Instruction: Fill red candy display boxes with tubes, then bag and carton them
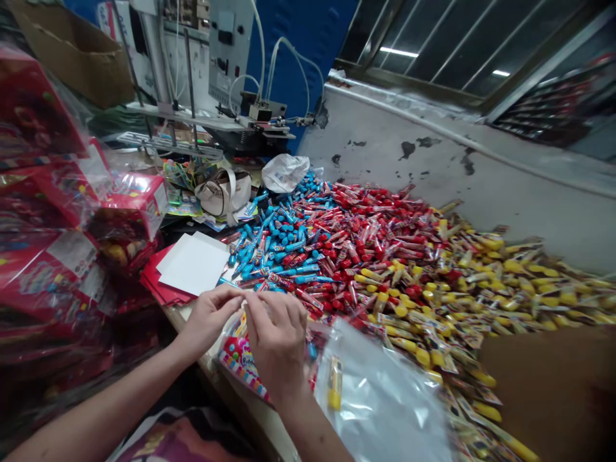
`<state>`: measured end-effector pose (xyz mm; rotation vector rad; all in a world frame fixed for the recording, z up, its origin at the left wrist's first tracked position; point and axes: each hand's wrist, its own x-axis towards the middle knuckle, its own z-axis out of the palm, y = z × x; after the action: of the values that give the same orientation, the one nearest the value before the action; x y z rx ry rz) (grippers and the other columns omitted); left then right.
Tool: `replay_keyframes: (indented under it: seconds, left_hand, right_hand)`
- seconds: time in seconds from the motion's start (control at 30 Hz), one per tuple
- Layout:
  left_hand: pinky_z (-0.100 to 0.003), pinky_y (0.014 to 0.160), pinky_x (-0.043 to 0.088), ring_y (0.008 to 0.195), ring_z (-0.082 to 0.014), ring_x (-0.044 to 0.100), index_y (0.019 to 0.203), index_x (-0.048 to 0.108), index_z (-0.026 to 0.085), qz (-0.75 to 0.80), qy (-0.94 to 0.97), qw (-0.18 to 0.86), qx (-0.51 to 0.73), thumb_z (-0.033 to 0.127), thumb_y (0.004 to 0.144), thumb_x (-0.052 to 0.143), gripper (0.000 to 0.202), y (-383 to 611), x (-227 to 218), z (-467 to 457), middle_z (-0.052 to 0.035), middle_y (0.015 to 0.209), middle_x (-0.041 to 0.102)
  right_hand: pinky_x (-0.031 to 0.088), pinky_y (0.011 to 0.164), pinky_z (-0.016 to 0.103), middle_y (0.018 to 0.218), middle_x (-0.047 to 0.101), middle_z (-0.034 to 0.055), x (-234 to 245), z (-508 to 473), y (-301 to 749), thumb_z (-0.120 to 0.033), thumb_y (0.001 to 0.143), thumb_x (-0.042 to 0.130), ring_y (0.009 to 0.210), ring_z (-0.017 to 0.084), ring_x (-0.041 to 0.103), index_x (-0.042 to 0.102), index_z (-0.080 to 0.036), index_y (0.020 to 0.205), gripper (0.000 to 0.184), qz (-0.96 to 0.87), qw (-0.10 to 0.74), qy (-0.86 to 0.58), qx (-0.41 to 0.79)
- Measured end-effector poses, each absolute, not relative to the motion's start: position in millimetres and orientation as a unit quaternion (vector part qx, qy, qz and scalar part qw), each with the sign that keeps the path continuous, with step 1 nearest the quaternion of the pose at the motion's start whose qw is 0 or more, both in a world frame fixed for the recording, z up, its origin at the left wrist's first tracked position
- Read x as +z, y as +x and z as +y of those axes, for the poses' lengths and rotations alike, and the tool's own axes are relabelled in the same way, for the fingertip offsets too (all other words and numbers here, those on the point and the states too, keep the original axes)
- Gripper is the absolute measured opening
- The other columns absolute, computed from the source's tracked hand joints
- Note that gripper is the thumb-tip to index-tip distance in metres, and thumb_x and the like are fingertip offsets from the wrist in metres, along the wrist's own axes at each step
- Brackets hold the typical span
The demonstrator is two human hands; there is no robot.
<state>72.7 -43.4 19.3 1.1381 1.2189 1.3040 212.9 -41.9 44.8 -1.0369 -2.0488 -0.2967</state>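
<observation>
My left hand (212, 317) and my right hand (279, 340) meet fingertip to fingertip above a small printed box (243, 359). Fingers are pinched together on both; whatever they grip is too small or hidden to make out. Yellow items show inside the box, which is pink with a colourful trim and lettering starting "Bubb"; my right hand covers much of it. Right beside that hand lies a clear plastic bag (385, 398), with one yellow-capped candy tube (335, 384) on it.
Heaps of blue (283, 237), red (366, 231) and yellow tubes (520, 276) spread along the wall. White cards (195, 263) lie on red sheets at left. Wrapped red boxes (43, 276) are stacked far left. Behind stand a white bag (224, 192) and a machine (231, 58). Brown cardboard (553, 391) occupies the right.
</observation>
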Motion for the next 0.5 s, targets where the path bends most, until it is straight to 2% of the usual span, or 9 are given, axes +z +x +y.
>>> replay_keyframes:
  seconds: [0.17, 0.3, 0.4, 0.5]
  left_hand:
    - [-0.029, 0.077, 0.044, 0.082, -0.0179, 0.059, 0.085, 0.069, 0.016, 0.513, 0.537, 0.448, 0.499, 0.031, 0.085, 0.054, 0.021, 69.6, 15.8, -43.7, -0.0034, 0.082, 0.063]
    - [-0.029, 0.073, 0.043, 0.078, -0.0174, 0.057, 0.081, 0.066, 0.016, 0.535, 0.572, 0.401, 0.475, 0.028, 0.085, 0.051, 0.02, 70.0, 17.3, -43.1, -0.0033, 0.081, 0.061]
    - [-0.028, 0.07, 0.042, 0.075, -0.0168, 0.056, 0.08, 0.066, 0.016, 0.538, 0.59, 0.377, 0.469, 0.029, 0.085, 0.05, 0.02, 68.7, 21.4, -41.6, -0.0029, 0.078, 0.061]
    - [-0.028, 0.067, 0.041, 0.072, -0.017, 0.056, 0.079, 0.067, 0.016, 0.533, 0.587, 0.398, 0.462, 0.031, 0.082, 0.052, 0.021, 61.6, 22.8, -38.4, -0.0034, 0.076, 0.062]
  right_hand:
    - [0.036, 0.094, 0.035, 0.081, 0.065, 0.0022, 38.8, -28.9, 211.4, -0.016, 0.088, 0.061, 0.086, 0.019, 0.054, 0.067, -0.02, 0.096, 0.011, -0.839, 0.333, -0.388, -0.185]
    - [0.037, 0.089, 0.034, 0.076, 0.063, 0.0026, 39.0, -29.3, 202.7, -0.015, 0.086, 0.059, 0.083, 0.019, 0.053, 0.064, -0.019, 0.077, 0.011, -0.844, 0.319, -0.384, -0.199]
    - [0.04, 0.08, 0.034, 0.074, 0.063, 0.0026, 43.0, -13.2, 198.8, -0.017, 0.084, 0.058, 0.081, 0.019, 0.053, 0.06, -0.02, 0.069, 0.016, -0.815, 0.358, -0.44, -0.12]
    - [0.043, 0.074, 0.033, 0.074, 0.063, 0.0031, 56.8, 12.6, 237.4, -0.021, 0.083, 0.055, 0.077, 0.019, 0.054, 0.061, -0.02, 0.069, 0.015, -0.688, 0.474, -0.549, 0.008]
